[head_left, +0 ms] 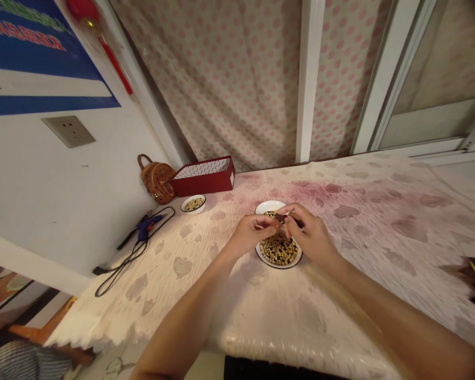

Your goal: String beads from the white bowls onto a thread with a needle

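My left hand (250, 234) and my right hand (309, 232) meet above a white dish (280, 265) with a dark rim. Yellow and black bean-like pieces (279, 252) fill it. A small dark brown, flat-sided piece (280, 217) is pinched in the fingers of my right hand. The left thumb and fingers are drawn together beside it, their tips close to the right fingertips; what they hold is too small to make out. Just behind, partly hidden by my hands, is a second white dish (269, 205) with similar pieces.
A small white bowl (193, 210) of similar pieces stands left, before a dark red box (203, 184) and a brown backpack-shaped bag (158, 179). A blue glue gun (145, 228) with a looped black cord lies at the table's left edge. A patterned cloth (182, 266) covers the table.
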Demonstrator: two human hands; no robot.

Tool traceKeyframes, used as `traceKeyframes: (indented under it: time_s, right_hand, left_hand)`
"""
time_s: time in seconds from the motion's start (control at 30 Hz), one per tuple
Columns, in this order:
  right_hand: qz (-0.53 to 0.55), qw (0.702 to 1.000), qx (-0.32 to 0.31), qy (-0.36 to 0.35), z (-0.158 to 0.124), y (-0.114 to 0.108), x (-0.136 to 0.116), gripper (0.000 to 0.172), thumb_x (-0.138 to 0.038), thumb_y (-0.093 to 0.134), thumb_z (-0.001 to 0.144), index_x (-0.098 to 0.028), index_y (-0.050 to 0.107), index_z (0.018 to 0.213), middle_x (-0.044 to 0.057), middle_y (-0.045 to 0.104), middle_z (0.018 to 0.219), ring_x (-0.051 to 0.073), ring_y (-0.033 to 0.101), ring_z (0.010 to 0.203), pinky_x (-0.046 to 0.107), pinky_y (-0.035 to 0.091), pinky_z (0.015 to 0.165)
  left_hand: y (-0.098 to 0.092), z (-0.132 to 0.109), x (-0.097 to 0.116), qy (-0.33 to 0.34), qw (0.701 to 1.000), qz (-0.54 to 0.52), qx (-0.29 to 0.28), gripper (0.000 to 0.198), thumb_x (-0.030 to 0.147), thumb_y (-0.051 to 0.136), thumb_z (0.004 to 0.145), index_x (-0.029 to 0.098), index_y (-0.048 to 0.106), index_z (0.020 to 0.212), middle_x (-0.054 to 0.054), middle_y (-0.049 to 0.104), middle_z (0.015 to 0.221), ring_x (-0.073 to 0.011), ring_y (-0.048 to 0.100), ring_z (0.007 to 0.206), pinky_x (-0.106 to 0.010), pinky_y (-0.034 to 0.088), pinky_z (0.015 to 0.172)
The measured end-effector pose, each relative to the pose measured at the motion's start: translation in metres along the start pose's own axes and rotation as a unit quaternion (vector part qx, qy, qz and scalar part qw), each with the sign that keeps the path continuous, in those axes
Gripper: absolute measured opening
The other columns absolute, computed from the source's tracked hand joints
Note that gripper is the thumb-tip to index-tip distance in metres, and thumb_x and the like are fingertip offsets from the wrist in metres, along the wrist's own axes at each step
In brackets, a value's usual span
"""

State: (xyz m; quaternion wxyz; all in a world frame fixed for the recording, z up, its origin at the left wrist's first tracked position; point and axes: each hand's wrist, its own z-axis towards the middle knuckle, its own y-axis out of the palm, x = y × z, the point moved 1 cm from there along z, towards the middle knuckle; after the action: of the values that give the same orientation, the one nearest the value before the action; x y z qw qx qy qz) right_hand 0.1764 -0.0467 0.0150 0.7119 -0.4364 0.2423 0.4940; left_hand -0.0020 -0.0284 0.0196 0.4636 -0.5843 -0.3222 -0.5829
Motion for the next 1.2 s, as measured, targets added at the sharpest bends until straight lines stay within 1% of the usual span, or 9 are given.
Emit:
traceKeyframes:
  time_s: [0.2, 0.33, 0.5, 0.67, 0.8, 0.9, 1.03, 1.13, 1.2]
  right_hand:
    - [0.007, 1.000, -0.018, -0.018, 0.000, 0.000, -0.002, 0.017, -0.026, 0.046, 0.094, -0.023, 0.060, 0.103, -0.007, 0.059, 0.057, 0.015, 0.058, 0.055, 0.027, 0.043, 0.059]
    - [0.012, 0.999, -0.023, -0.023, 0.000, 0.000, -0.003, 0.017, -0.026, 0.046, 0.095, -0.023, 0.059, 0.105, -0.007, 0.058, 0.056, 0.015, 0.058, 0.054, 0.027, 0.043, 0.059]
    - [0.016, 0.999, -0.032, -0.025, -0.001, 0.000, -0.002, 0.016, -0.028, 0.046, 0.096, -0.024, 0.059, 0.106, -0.007, 0.059, 0.057, 0.015, 0.059, 0.055, 0.027, 0.043, 0.059]
    - [0.008, 0.999, -0.041, -0.025, -0.001, 0.001, -0.001, 0.017, -0.028, 0.046, 0.095, -0.024, 0.060, 0.105, -0.006, 0.060, 0.058, 0.016, 0.060, 0.055, 0.027, 0.043, 0.058]
    - [-0.008, 1.000, -0.010, -0.013, 0.000, 0.001, 0.000, 0.016, -0.028, 0.048, 0.093, -0.025, 0.061, 0.102, -0.005, 0.061, 0.058, 0.017, 0.060, 0.055, 0.028, 0.043, 0.057]
    - [-0.016, 1.000, 0.026, -0.001, 0.001, 0.000, 0.003, 0.017, -0.028, 0.047, 0.092, -0.024, 0.062, 0.099, -0.003, 0.063, 0.061, 0.018, 0.061, 0.056, 0.029, 0.044, 0.059]
    - [-0.033, 0.997, 0.065, 0.022, 0.003, -0.002, 0.005, 0.018, -0.028, 0.047, 0.091, -0.024, 0.063, 0.098, -0.001, 0.066, 0.065, 0.018, 0.061, 0.057, 0.030, 0.043, 0.058]
    - [-0.037, 0.996, 0.083, 0.027, 0.004, -0.003, 0.004, 0.017, -0.027, 0.048, 0.090, -0.024, 0.063, 0.096, -0.001, 0.065, 0.063, 0.018, 0.061, 0.057, 0.029, 0.042, 0.057]
    - [-0.036, 0.995, 0.091, 0.024, 0.004, -0.004, 0.003, 0.017, -0.026, 0.048, 0.090, -0.024, 0.063, 0.096, -0.002, 0.064, 0.062, 0.018, 0.060, 0.055, 0.029, 0.042, 0.057]
  left_hand:
    - [-0.002, 0.003, -0.001, 0.001, 0.998, -0.069, 0.016, 0.037, 0.041, 0.089, 0.067, 0.013, 0.072, 0.083, -0.003, 0.071, 0.082, -0.0128, 0.063, 0.076, -0.028, 0.048, 0.080]
    - [-0.002, 0.002, 0.001, -0.006, 0.995, -0.097, 0.022, 0.042, 0.044, 0.091, 0.065, 0.012, 0.070, 0.084, -0.003, 0.070, 0.083, -0.0117, 0.062, 0.076, -0.028, 0.047, 0.080]
    - [-0.001, 0.002, 0.001, -0.002, 0.996, -0.089, 0.029, 0.043, 0.045, 0.091, 0.065, 0.013, 0.069, 0.082, -0.002, 0.069, 0.082, -0.0116, 0.062, 0.076, -0.028, 0.047, 0.080]
    - [-0.001, 0.002, 0.001, 0.013, 0.999, -0.042, 0.031, 0.042, 0.047, 0.088, 0.066, 0.013, 0.068, 0.080, -0.002, 0.067, 0.079, -0.0118, 0.059, 0.073, -0.027, 0.046, 0.075]
    - [-0.003, 0.004, -0.002, 0.017, 0.998, -0.011, 0.052, 0.035, 0.041, 0.086, 0.069, 0.013, 0.070, 0.082, -0.003, 0.070, 0.081, -0.0122, 0.060, 0.073, -0.027, 0.046, 0.074]
    - [-0.004, 0.013, -0.008, 0.038, 0.994, 0.033, 0.096, 0.023, 0.034, 0.081, 0.074, 0.014, 0.073, 0.082, -0.004, 0.072, 0.082, -0.0120, 0.059, 0.071, -0.025, 0.046, 0.070]
    - [-0.005, 0.033, -0.018, 0.067, 0.973, 0.151, 0.161, 0.007, 0.023, 0.074, 0.079, 0.017, 0.075, 0.081, -0.002, 0.074, 0.083, -0.0133, 0.061, 0.073, -0.026, 0.047, 0.071]
    - [-0.004, 0.039, -0.020, 0.058, 0.964, 0.206, 0.155, 0.015, 0.018, 0.071, 0.081, 0.017, 0.078, 0.094, -0.003, 0.077, 0.089, -0.0143, 0.063, 0.076, -0.027, 0.048, 0.075]
    - [-0.005, 0.035, -0.016, 0.058, 0.960, 0.229, 0.152, 0.023, 0.016, 0.070, 0.082, 0.018, 0.077, 0.103, -0.004, 0.078, 0.095, -0.0151, 0.064, 0.080, -0.028, 0.049, 0.078]
